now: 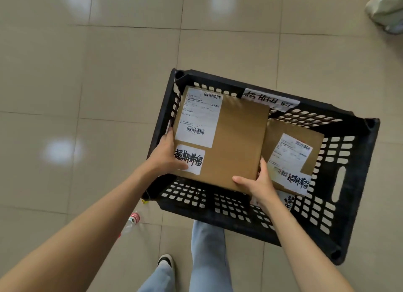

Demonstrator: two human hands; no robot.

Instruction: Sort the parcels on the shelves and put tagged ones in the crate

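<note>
A large brown cardboard parcel (235, 139) with a white shipping label and a handwritten white tag hangs over the black perforated plastic crate (357, 182) on the tiled floor. My left hand (168, 154) grips its near left corner, thumb on the tag. My right hand (259, 180) holds its near right corner. A smaller brown parcel (292, 147) with its own label and handwritten tag lies inside the crate at the right, partly under the large one. Another tagged item shows only a sliver beneath my right wrist.
A plastic bottle (130, 223) with a red label lies on the floor left of the crate. A pale sack (386, 10) sits at the top right corner. My legs and one shoe (165, 261) stand just behind the crate.
</note>
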